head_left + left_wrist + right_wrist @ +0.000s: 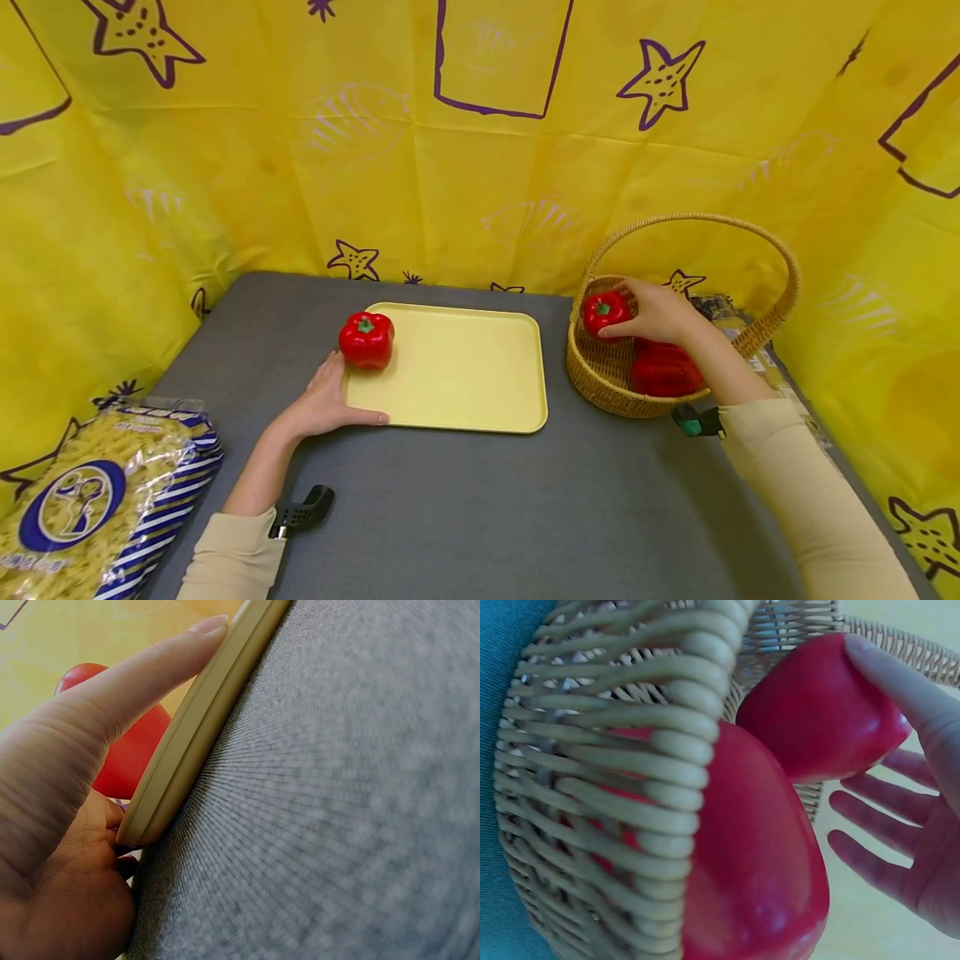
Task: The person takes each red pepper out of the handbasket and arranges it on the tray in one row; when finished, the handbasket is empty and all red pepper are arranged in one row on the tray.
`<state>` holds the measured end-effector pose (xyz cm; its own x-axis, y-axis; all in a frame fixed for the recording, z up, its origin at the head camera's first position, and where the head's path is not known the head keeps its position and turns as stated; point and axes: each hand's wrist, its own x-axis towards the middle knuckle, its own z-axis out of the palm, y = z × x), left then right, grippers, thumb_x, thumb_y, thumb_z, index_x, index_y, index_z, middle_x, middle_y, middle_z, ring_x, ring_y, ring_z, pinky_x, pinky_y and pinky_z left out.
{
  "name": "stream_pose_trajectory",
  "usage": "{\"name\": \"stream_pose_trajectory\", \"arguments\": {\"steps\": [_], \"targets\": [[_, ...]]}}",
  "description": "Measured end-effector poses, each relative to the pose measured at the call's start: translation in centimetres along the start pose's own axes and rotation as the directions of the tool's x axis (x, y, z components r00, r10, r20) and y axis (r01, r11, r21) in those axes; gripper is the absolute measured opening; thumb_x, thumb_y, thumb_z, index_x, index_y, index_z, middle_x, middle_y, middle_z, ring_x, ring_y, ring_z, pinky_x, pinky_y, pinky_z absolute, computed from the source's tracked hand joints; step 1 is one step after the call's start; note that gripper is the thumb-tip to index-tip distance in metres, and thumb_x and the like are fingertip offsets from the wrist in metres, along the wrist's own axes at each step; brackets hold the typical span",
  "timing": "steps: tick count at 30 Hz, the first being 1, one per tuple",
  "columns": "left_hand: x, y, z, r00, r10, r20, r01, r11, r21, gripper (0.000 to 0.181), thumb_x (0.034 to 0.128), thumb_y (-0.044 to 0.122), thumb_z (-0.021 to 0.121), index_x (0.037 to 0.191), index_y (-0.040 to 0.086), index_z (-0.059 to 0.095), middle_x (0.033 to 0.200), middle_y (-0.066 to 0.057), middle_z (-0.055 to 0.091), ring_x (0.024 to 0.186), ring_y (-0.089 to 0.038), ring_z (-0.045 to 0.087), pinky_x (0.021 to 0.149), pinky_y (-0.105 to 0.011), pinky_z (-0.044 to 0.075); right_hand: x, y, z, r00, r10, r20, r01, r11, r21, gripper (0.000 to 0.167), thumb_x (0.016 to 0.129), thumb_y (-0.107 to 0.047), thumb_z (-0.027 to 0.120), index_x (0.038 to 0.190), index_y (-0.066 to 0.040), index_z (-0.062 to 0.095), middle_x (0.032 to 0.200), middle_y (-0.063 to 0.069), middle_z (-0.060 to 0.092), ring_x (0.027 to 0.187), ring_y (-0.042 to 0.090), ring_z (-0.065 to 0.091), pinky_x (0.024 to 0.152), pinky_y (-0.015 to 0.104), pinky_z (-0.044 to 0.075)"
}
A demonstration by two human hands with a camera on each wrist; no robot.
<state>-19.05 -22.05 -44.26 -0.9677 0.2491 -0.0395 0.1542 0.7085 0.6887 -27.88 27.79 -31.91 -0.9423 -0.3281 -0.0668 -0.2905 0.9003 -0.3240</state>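
Observation:
A yellow tray (457,367) lies on the grey table with a red bell pepper (366,340) at its left side. Around the tray's near left corner my left hand (326,404) holds on, thumb along the front rim and fingers at the left edge; the left wrist view shows the thumb tip on the rim (196,724). My right hand (656,312) grips another red bell pepper (606,312) between thumb and fingers, inside the opening of a wicker basket (611,396). Beneath that hand, a larger red bell pepper (757,855) sits in the basket.
The basket's tall arched handle (693,218) rises over the right forearm. At the left edge of the table lies a bag of pasta (97,500). Another package (776,375) is partly hidden behind the basket. A yellow patterned curtain (480,167) hangs around the table.

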Motion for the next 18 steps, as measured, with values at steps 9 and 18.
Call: {"name": "stream_pose_trajectory", "arguments": {"steps": [9,18], "targets": [[0.0,-0.1,0.0,1.000,0.019,-0.011,-0.019,1.000,0.013,0.125,0.0653,0.050,0.085,0.152,-0.001,0.011,0.155,-0.027,0.016,0.140,-0.050,0.009,0.108,-0.070,0.007,-1.6,-0.3,0.4,0.996,0.008,-0.085,-0.005,0.999,0.032,0.087,0.072,-0.062,0.077,0.131,-0.003,0.052,0.124,0.017,0.060,0.112,0.035,0.056,0.094,0.055,0.044],[0.0,-0.1,0.0,1.000,0.019,-0.011,-0.019,1.000,0.007,0.126,0.0655,0.051,0.085,0.152,-0.001,0.010,0.155,-0.028,0.015,0.140,-0.050,0.009,0.108,-0.070,0.008,-3.1,-1.0,0.3,0.990,0.015,-0.141,-0.003,0.996,0.084,0.082,0.074,-0.061,0.076,0.129,-0.005,0.054,0.120,0.017,0.061,0.105,0.033,0.060,0.088,0.052,0.048]]}}
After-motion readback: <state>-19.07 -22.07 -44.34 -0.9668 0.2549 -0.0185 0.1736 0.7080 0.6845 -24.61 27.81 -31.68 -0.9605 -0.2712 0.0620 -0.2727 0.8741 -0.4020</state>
